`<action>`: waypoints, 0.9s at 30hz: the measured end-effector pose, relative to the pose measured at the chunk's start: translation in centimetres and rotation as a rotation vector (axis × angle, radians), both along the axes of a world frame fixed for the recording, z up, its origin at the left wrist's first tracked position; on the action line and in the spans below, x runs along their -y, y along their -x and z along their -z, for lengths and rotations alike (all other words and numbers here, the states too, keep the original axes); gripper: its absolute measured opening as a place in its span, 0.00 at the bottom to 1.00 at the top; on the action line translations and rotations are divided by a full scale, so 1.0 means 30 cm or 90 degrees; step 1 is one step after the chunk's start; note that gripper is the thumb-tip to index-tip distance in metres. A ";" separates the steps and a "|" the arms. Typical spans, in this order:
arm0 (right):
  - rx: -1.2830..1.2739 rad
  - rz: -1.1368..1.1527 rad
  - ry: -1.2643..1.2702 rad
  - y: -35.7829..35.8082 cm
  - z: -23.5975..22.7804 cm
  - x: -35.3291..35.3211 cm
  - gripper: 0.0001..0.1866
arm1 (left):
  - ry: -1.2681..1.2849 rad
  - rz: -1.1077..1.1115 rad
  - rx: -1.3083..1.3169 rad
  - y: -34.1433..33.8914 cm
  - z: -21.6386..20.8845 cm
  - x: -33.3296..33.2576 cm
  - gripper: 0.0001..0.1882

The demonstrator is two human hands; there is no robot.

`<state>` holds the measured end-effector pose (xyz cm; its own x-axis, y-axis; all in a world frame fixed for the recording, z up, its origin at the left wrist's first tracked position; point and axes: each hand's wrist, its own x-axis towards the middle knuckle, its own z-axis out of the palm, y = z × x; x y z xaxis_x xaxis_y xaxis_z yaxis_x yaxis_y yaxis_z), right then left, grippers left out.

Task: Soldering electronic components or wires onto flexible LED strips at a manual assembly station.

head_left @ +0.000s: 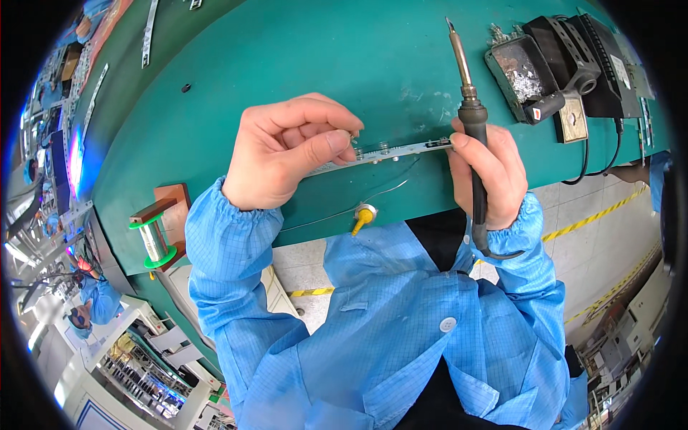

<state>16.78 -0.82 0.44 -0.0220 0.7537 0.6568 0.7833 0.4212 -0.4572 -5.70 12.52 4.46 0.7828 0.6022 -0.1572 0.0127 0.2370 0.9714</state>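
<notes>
A narrow white circuit board strip [408, 150] with small round parts along it spans the gap between my hands above the green mat. My left hand [287, 147] is closed in a pinch at the strip's left part. A small metallic component [354, 135] shows at its fingertips. My right hand [494, 172] is wrapped round a soldering iron [473, 115], whose tip points up and away from the strip. The thumb and finger of that same hand also touch the strip's right end. The left end of the strip is hidden behind my left hand.
A solder spool [153, 242] on a wooden stand sits at left. Solder wire [373, 195] runs near a yellow-tipped knob [365, 216] at the table's near edge. At far right stand a black tray [523, 75] of scraps, an iron holder [571, 118] and a black soldering station [602, 68].
</notes>
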 end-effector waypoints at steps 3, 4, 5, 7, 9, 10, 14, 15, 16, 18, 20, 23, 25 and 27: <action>-0.043 0.015 -0.031 0.000 0.007 -0.001 0.23 | -0.089 -0.012 -0.064 -0.032 -0.007 0.020 0.07; -0.026 0.008 -0.011 -0.003 -0.001 0.003 0.25 | -0.139 -0.025 -0.112 -0.041 -0.010 0.027 0.07; -0.008 -0.001 0.009 -0.005 -0.005 0.007 0.27 | -0.135 -0.027 -0.111 -0.048 -0.010 0.027 0.07; -0.018 0.008 0.014 -0.005 0.001 0.024 0.30 | -0.349 0.020 -0.129 -0.072 -0.010 0.025 0.06; -0.029 0.010 0.020 -0.007 0.005 0.041 0.33 | -0.360 0.024 -0.103 -0.097 -0.004 0.032 0.05; -0.019 -0.001 0.026 -0.013 0.005 0.052 0.36 | -0.375 0.030 -0.082 -0.106 -0.002 0.036 0.05; -0.001 0.005 0.049 -0.008 0.002 0.071 0.40 | -0.342 0.048 -0.099 -0.138 -0.010 0.028 0.04; 0.001 0.012 0.048 -0.007 0.002 0.070 0.41 | -0.352 0.079 -0.106 -0.144 -0.013 0.021 0.03; 0.001 0.009 0.050 -0.010 0.002 0.069 0.41 | -0.361 0.111 -0.114 -0.149 -0.013 0.017 0.03; 0.011 -0.005 0.059 -0.017 0.001 0.070 0.41 | -0.350 0.139 -0.122 -0.159 -0.009 0.014 0.03; 0.004 0.001 0.055 -0.011 0.005 0.068 0.41 | -0.339 0.170 -0.129 -0.164 -0.006 0.011 0.04; -0.005 0.001 0.050 -0.014 0.007 0.067 0.41 | -0.389 0.208 -0.131 -0.168 -0.006 0.009 0.03; -0.007 -0.008 0.050 -0.018 0.009 0.066 0.42 | -0.401 0.203 -0.128 -0.168 -0.006 0.013 0.03; -0.010 -0.016 0.054 -0.022 0.011 0.066 0.42 | -0.411 0.199 -0.126 -0.169 -0.001 0.014 0.03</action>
<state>17.43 -2.80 0.12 -0.0321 0.8064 0.5906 0.7655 0.3998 -0.5042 -0.62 12.10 4.51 0.9267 0.3758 -0.0038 0.1757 -0.4244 0.8882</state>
